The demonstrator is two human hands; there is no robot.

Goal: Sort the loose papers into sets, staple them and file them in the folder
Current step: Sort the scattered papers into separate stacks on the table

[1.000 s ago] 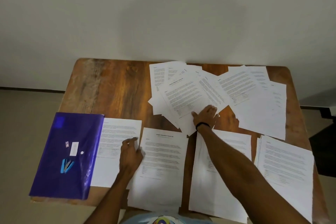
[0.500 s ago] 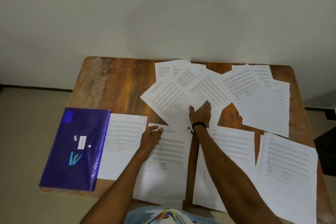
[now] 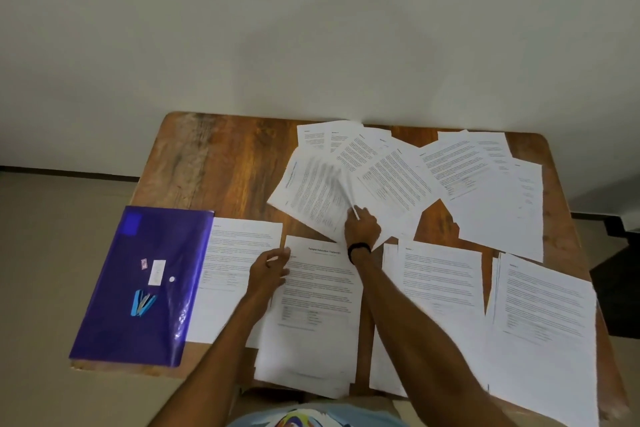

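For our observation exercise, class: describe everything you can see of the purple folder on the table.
The purple folder is glossy, translucent plastic, lying flat and slightly askew at the wooden table's near left corner. A brighter blue square marks its far left corner; a white label, small sticker, white stud and blue tool show mid-folder, on or inside it, unclear which. Its right edge overlaps a printed sheet. Neither the left hand nor the right hand touches it.
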